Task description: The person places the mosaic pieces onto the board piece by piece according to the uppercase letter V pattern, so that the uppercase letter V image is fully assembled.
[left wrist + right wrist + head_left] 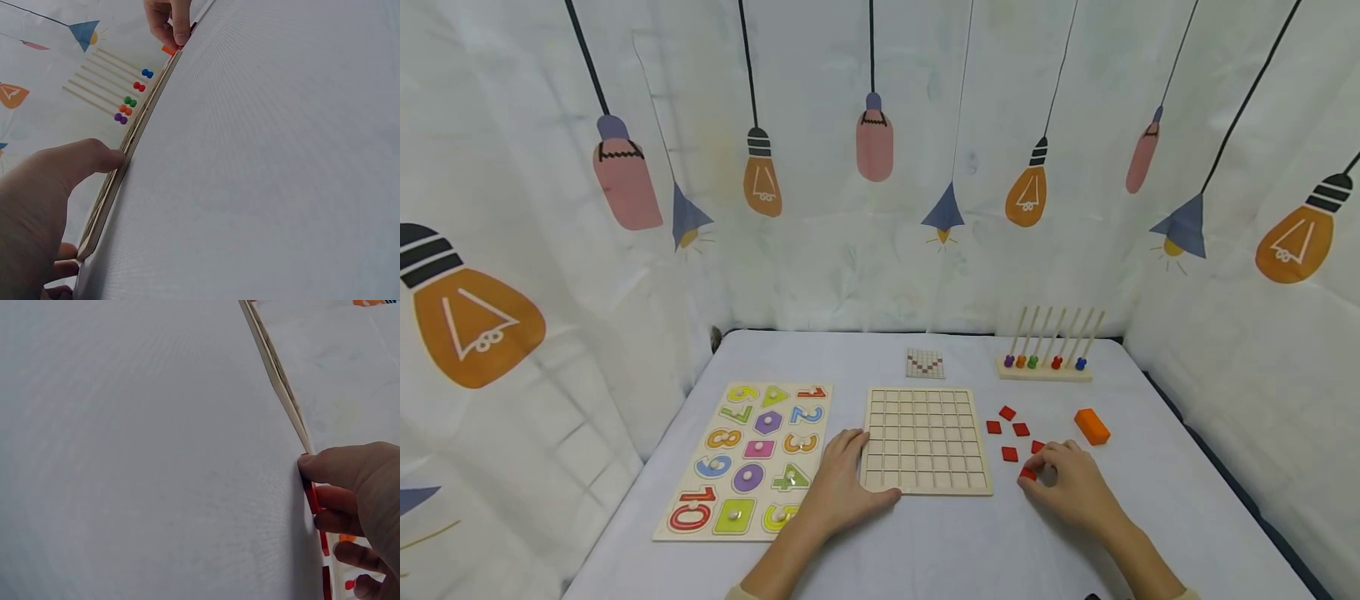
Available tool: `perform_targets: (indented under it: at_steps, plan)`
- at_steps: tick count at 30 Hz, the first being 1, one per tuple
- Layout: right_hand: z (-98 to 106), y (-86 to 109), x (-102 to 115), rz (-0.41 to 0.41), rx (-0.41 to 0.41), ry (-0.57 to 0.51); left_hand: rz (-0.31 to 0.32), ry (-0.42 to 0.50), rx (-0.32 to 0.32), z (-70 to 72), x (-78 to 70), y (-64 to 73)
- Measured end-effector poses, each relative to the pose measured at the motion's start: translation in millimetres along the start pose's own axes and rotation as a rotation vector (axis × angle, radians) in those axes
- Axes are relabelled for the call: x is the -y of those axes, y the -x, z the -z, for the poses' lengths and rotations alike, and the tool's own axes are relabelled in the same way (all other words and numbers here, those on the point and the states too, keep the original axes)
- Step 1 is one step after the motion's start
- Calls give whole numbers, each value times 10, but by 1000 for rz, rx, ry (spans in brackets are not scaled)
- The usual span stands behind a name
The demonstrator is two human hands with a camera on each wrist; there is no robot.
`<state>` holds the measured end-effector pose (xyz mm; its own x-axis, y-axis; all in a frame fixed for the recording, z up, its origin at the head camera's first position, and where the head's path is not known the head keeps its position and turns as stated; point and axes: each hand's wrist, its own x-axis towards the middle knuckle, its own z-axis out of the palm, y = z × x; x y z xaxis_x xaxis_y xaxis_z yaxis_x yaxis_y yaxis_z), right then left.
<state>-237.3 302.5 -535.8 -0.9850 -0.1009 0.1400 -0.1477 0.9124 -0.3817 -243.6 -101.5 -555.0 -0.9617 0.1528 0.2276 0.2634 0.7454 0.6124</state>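
A wooden grid board (927, 442) lies at the middle of the table, its squares bare. My left hand (842, 483) grips its near left corner, the thumb along the front edge and the fingers on the left side. The left wrist view shows that thumb against the edge of the board (107, 203). To the right of the board, my right hand (1075, 487) pinches a small red square tile (1027, 473) between thumb and fingers, low over the cloth. Several other red tiles (1010, 454) lie loosely just beyond it.
On the left lies a number-and-shape puzzle board (733, 517), partly behind the left forearm. A small pattern card (925, 363) sits behind the grid board. Toward the back right stands a peg rack with coloured beads (1045, 375). An orange block (1092, 427) lies beyond the right hand.
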Motion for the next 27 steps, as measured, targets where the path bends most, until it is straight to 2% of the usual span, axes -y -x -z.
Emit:
perform_targets:
  at_steps: [9,15,27]
  plan:
    - [48,-38,55,-12,-19,-38,3,17,-6,-2,-21,7]
    - [49,-125,94,44,-55,-37,7,12,-3,-3,-16,-3]
    - [38,-250,256,58,-6,-97,11,6,-9,-16,-11,-14]
